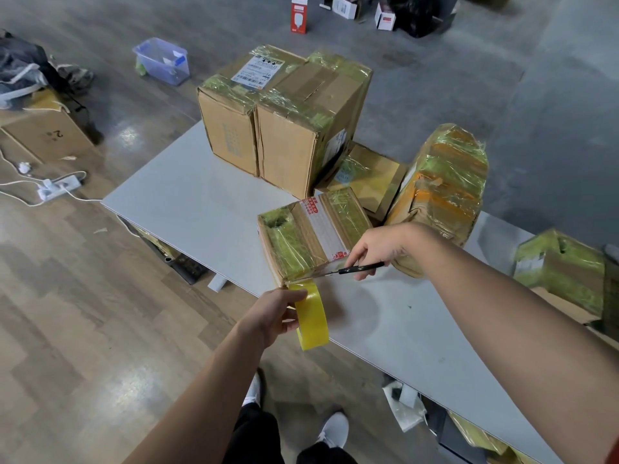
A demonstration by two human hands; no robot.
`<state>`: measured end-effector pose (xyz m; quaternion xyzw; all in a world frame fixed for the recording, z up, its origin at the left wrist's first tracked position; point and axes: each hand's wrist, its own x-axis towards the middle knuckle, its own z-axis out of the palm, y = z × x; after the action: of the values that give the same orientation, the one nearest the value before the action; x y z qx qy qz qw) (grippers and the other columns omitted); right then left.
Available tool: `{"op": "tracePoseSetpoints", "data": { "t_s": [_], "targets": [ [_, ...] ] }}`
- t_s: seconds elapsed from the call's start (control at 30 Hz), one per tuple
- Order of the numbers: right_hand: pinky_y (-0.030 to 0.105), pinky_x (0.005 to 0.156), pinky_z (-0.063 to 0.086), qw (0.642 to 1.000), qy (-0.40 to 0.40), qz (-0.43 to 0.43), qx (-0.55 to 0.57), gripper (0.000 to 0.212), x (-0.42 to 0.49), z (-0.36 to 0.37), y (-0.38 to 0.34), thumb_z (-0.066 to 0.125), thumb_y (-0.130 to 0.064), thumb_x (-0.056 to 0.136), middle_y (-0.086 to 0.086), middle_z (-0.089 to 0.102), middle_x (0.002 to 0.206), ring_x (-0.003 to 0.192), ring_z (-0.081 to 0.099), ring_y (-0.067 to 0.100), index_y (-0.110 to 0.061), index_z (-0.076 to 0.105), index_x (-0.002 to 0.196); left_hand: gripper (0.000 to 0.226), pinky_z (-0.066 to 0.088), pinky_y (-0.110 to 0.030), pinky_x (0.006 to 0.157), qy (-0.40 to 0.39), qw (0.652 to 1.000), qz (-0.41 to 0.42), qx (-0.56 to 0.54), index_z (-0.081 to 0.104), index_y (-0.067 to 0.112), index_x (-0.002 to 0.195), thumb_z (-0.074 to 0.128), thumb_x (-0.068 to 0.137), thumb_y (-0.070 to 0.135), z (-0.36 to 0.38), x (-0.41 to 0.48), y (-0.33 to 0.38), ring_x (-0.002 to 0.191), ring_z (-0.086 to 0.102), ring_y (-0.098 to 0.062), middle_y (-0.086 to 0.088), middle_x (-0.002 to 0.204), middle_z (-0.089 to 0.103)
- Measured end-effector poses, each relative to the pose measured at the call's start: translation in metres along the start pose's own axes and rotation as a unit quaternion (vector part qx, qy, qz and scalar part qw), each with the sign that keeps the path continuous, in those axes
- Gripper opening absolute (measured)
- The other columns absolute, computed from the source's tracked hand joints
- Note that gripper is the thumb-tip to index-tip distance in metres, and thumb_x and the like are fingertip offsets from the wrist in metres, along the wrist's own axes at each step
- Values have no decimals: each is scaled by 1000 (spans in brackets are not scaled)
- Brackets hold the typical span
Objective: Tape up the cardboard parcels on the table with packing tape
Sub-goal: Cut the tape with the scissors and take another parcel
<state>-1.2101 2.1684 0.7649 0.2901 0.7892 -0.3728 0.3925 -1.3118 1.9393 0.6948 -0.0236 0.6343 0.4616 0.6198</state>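
A small cardboard parcel (311,234) wrapped in yellowish tape lies near the front edge of the grey table (187,195). My left hand (274,313) grips a yellow roll of packing tape (311,318) just below the parcel's near corner, with a strip of tape running from the roll up to the parcel. My right hand (378,246) holds black-handled scissors (355,269), whose blades point left at the stretched strip beside the parcel's corner.
Two tall taped cartons (284,128) stand at the table's far end. A flat parcel (368,175), a bulky wrapped bundle (445,189) and another taped box (562,269) lie to the right. A power strip (58,187), a plastic bin (164,61) and boxes sit on the floor.
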Motion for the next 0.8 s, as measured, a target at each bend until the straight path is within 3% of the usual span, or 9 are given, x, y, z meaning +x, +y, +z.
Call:
{"op": "tracePoseSetpoints", "data": {
  "t_s": [0.27, 0.57, 0.67, 0.8],
  "targets": [
    [21, 61, 37, 999, -12, -3, -32, 19, 3, -3, -3, 78, -29, 83, -7, 73, 81, 70, 61, 5, -36, 70, 99, 1, 46, -27, 60, 4, 1000, -3, -1, 59, 13, 94, 60, 93, 13, -1, -1, 1, 72, 56, -16, -5, 86, 56],
    [21, 65, 41, 999, -21, -6, -32, 25, 3, 1, 0, 78, -30, 83, -7, 73, 81, 71, 61, 7, -31, 70, 107, 4, 41, -26, 57, 30, 999, -6, 21, 55, 12, 92, 59, 93, 13, 3, 1, 3, 68, 53, -17, -6, 83, 53],
    [17, 64, 45, 999, -9, -13, -31, 28, 2, 4, 1, 77, -27, 84, -8, 72, 78, 68, 61, 5, -26, 69, 112, 8, 44, -29, 64, 48, 999, -3, 12, 54, 10, 95, 60, 91, 14, 5, 2, 3, 74, 56, -21, -10, 86, 56],
    [18, 67, 47, 999, 4, -20, -44, 20, 0, 7, 1, 76, -25, 86, -10, 71, 75, 69, 62, 6, -31, 68, 103, 18, 47, -34, 73, 42, 999, -17, 2, 55, 7, 103, 61, 89, 16, 5, 3, 3, 82, 58, -27, -15, 96, 58]
  ]
}}
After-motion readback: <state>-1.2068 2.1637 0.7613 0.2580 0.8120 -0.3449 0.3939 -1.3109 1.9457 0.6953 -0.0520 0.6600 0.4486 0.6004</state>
